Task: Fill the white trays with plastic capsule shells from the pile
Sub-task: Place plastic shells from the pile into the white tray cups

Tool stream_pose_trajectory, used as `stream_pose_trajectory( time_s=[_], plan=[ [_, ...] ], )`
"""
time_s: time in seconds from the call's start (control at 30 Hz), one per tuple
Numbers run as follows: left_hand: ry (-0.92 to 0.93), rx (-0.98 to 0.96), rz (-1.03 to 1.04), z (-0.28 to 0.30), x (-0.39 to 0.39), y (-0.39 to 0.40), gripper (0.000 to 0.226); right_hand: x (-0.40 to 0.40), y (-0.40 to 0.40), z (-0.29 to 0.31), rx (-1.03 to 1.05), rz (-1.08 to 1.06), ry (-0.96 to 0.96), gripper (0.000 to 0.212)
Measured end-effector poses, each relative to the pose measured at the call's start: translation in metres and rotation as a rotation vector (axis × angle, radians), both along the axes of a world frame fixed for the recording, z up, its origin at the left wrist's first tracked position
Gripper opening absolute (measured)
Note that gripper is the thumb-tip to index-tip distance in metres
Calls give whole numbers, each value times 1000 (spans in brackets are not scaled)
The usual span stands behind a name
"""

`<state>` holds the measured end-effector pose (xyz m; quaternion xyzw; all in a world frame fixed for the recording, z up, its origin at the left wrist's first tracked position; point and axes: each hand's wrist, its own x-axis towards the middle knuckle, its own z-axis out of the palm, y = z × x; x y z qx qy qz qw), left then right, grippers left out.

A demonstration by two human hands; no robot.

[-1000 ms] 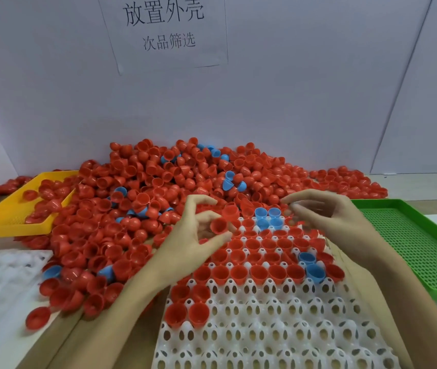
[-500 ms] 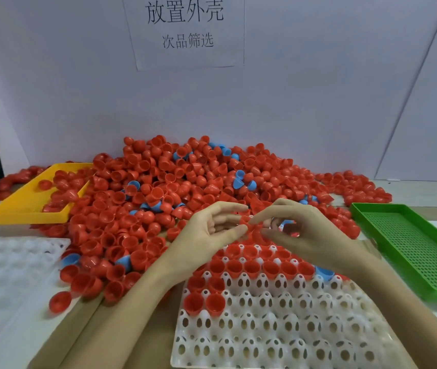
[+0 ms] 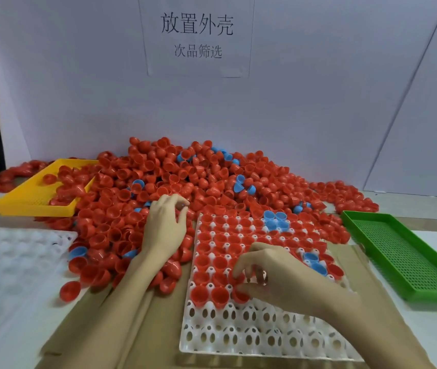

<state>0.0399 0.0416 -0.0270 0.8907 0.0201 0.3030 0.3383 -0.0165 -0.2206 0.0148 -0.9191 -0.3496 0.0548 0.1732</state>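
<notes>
A big pile of red and a few blue capsule shells (image 3: pixel 185 179) lies against the back wall. In front of it sits a white tray (image 3: pixel 252 334) with holes; its far rows hold red and some blue shells, its near rows are bare. My left hand (image 3: pixel 165 227) reaches into the pile left of the tray, fingers curled over red shells. My right hand (image 3: pixel 273 278) is low over the tray's middle and pinches a red shell (image 3: pixel 240 295) at a pocket next to two seated red shells.
A second white tray (image 3: pixel 12 262) lies at the left. A yellow tray (image 3: pixel 33 203) holding a few red shells sits at the back left. A green mesh tray (image 3: pixel 408 259) stands at the right. Brown cardboard (image 3: pixel 111 320) lies under my arms.
My hands have parted: the left went out to the pile on the left, the right came down toward me onto the tray's middle row. The camera view shifted right.
</notes>
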Motion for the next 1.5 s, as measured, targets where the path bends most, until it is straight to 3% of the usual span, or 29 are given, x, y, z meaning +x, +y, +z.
stream_pose_trajectory(
  time_s=[0.13, 0.27, 0.43, 0.6, 0.73, 0.87, 0.97, 1.1, 1.2, 1.33, 1.5],
  plan=[
    [58, 303, -84, -9, 5, 5, 30, 4, 1, 2, -42, 41, 39, 18],
    [178, 428, -112, -19, 13, 4, 43, 12, -4, 8, 5, 84, 94, 16],
    [207, 542, -78, -27, 18, 9, 39, 44, -33, 30, 243, 69, 176, 34],
    [251, 490, -63, -24, 27, 7, 46, 74, -78, 24, 624, -174, 277, 26],
    [387, 632, -50, -23, 39, 4, 54, 80, -91, 7, 773, -282, 291, 28],
    [366, 547, -84, -24, 40, 5, 52, 79, -90, 5, 829, -308, 277, 27],
    [166, 380, -40, -20, 35, 5, 36, 77, -90, 5, 875, -313, 258, 26],
    [-33, 319, 66, -15, 30, 12, 18, 77, -93, 5, 909, -342, 252, 24],
    [-52, 289, 47, -13, 28, 19, 21, 78, -94, 4, 926, -366, 256, 24],
    [71, 393, -26, -13, 26, 21, 32, 77, -94, 3, 924, -366, 249, 24],
    [63, 363, 56, -13, 24, 21, 23, 76, -93, 1, 918, -355, 250, 25]
  ],
)
